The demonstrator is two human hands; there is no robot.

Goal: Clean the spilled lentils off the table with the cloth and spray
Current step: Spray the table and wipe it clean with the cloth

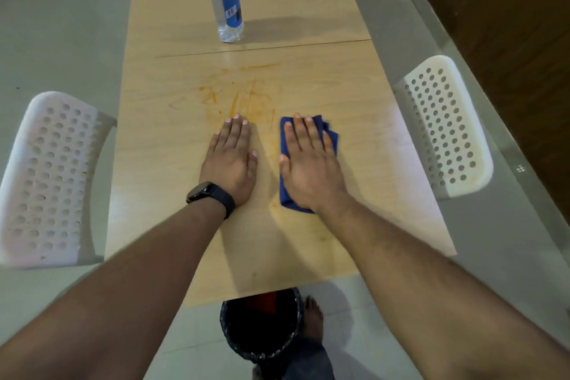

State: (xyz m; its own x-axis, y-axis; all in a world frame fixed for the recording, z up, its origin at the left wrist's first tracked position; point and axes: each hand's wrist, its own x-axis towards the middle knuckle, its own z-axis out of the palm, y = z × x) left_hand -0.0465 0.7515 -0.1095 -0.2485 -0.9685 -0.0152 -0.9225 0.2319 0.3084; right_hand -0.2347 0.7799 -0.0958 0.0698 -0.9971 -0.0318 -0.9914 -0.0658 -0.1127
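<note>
Head view. The left hand (232, 160) lies flat on the table (308, 77), fingers straight and together, holding nothing; a dark watch (209, 194) sits on its wrist. The right hand (311, 163) lies flat, fingers straight, pressing down on the blue cloth (330, 137), which is folded and rests on the table just right of the left hand. The two hands are close but apart.

The orange smears (243, 99) spread across the table directly beyond the left fingertips and run down between the two hands; fainter yellow marks continue nearer the table's front edge. No whole lentils can be told apart. The spray bottle (226, 0), clear with a blue label, stands upright farther along the table, well apart from both hands, beyond a seam that crosses the tabletop. Its top is cut off by the frame edge.

Surroundings: a white perforated chair (46, 182) stands at the left side of the table and a second white chair (444, 126) at the right side. A black bin (262, 327) with a dark liner stands on the floor at the near end of the table, partly under its edge, with something red inside. A bare foot (313, 321) stands just beside the bin.

The tabletop is light wood grain. The floor is pale grey, and a brown wooden panel (509, 25) fills the upper right
</note>
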